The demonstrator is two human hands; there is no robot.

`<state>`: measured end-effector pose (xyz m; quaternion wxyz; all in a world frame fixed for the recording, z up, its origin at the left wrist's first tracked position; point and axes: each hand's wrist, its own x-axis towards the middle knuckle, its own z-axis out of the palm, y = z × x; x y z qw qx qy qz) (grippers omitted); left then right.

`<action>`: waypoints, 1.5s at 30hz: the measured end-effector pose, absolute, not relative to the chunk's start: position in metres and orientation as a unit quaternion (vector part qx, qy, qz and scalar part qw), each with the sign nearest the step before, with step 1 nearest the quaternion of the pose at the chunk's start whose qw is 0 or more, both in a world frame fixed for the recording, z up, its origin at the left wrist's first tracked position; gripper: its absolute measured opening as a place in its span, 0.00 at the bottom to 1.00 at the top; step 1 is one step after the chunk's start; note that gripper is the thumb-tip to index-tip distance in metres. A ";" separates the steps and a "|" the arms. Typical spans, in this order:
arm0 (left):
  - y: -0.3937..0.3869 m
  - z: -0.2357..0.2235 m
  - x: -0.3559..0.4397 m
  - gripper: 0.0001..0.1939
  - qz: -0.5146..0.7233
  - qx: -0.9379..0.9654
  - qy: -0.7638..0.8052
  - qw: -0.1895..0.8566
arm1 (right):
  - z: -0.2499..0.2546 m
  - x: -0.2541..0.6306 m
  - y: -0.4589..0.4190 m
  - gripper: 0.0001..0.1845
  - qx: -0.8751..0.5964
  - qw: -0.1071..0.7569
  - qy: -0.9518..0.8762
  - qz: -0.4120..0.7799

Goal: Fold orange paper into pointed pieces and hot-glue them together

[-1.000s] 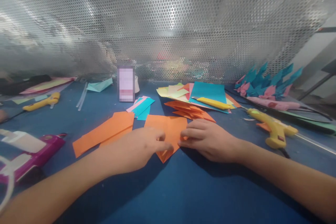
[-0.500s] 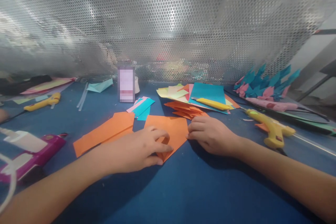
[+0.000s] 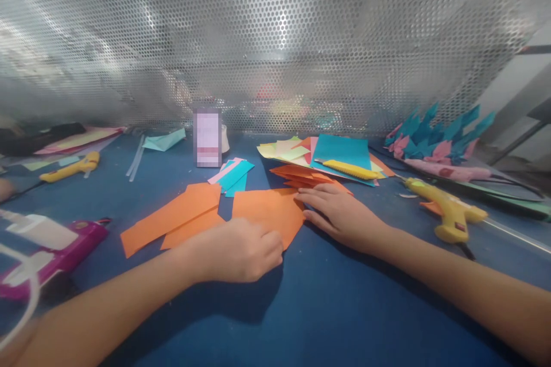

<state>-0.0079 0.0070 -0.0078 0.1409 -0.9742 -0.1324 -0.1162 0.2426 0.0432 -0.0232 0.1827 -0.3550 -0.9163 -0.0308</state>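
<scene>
A sheet of orange paper point(image 3: 262, 206) lies on the blue table in front of me, its lower part covered by my left hand point(image 3: 247, 249). The fingers of that hand are curled closed on the sheet's near edge; their tips are hidden. On the sheet's right edge rests my right hand point(image 3: 342, 212), fingers stretched out, holding nothing. More orange paper pieces point(image 3: 176, 218) overlap at the left, partly behind my left forearm. Just beyond my right hand is a stack of folded orange paper point(image 3: 297, 175).
Behind the stack, a yellow cutter knife point(image 3: 350, 170) lies on coloured sheets point(image 3: 342, 149). A yellow glue gun point(image 3: 451, 209) is at right, near blue and pink folded paper point(image 3: 447, 135). A purple power strip point(image 3: 81, 246) sits left. A phone point(image 3: 207, 137) stands before a perforated metal panel point(image 3: 275, 40).
My left fingers have curled in tighter, and the hand has shifted slightly. My right hand has moved a little left onto the sheet, its fingers straighter. The orange sheet has turned slightly.
</scene>
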 end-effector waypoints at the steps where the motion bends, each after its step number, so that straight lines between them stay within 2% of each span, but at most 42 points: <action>1: 0.005 -0.008 -0.005 0.14 -0.119 -0.976 -0.111 0.144 | -0.023 0.243 0.043 0.18 -0.352 0.183 -0.917 -0.034; 8: -0.010 -0.012 0.018 0.15 -0.188 -0.968 -0.121 0.112 | -0.022 0.240 0.040 0.19 -0.352 0.201 -0.914 -0.010; 16: -0.011 -0.015 0.017 0.21 -0.155 -0.972 -0.175 -0.011 | -0.024 0.239 0.039 0.26 -0.385 0.204 -0.899 0.027; 24: -0.003 -0.009 0.018 0.08 -0.125 -0.959 -0.230 -0.111 | -0.027 0.236 0.036 0.23 -0.369 0.232 -0.898 0.058; 31: -0.001 -0.013 0.016 0.09 -0.127 -0.947 -0.275 -0.110 | -0.027 0.238 0.035 0.24 -0.371 0.270 -0.884 0.093; 37: -0.002 -0.011 0.015 0.09 -0.100 -0.941 -0.293 -0.138 | -0.030 0.238 0.040 0.28 -0.424 0.192 -0.885 -0.014; 45: -0.002 -0.011 0.015 0.09 -0.104 -0.942 -0.291 -0.132 | -0.028 0.237 0.039 0.29 -0.422 0.192 -0.886 0.016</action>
